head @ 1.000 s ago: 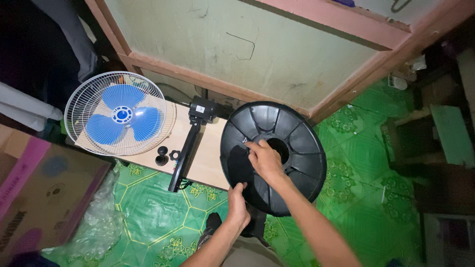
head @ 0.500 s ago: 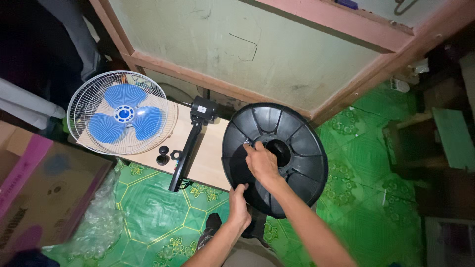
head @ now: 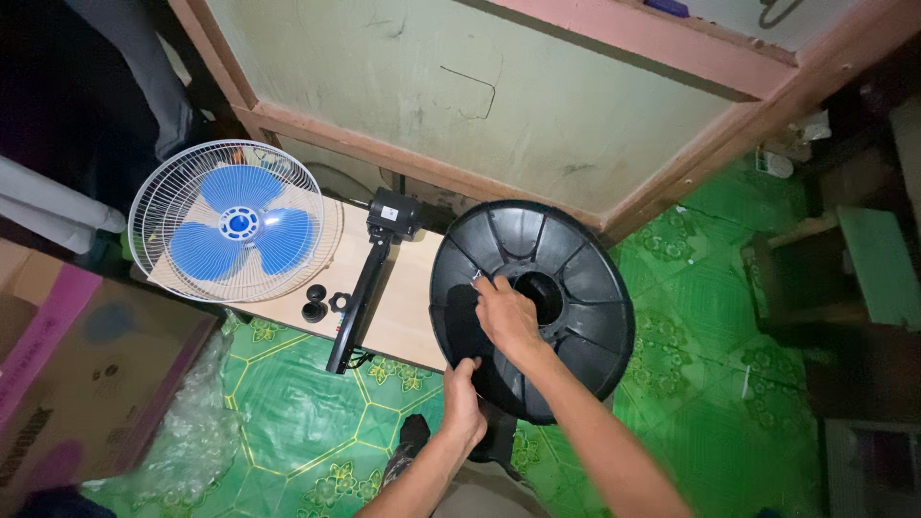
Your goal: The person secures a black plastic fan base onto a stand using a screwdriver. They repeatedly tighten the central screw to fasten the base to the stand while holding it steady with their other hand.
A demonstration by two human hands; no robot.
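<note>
At lower rim of round black base: left hand clamped; right hand pinching rib beside hub.

A green patterned floor fills the room. Above it leans a pale panel in a reddish wooden frame. Left of the panel, dark clothes hang; right of it stands a green stool in dim light.

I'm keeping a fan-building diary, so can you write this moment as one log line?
left hand: grips rim of black round base | right hand: fingers on its ribbed underside | nearby: black pole, blue-bladed fan head
</note>
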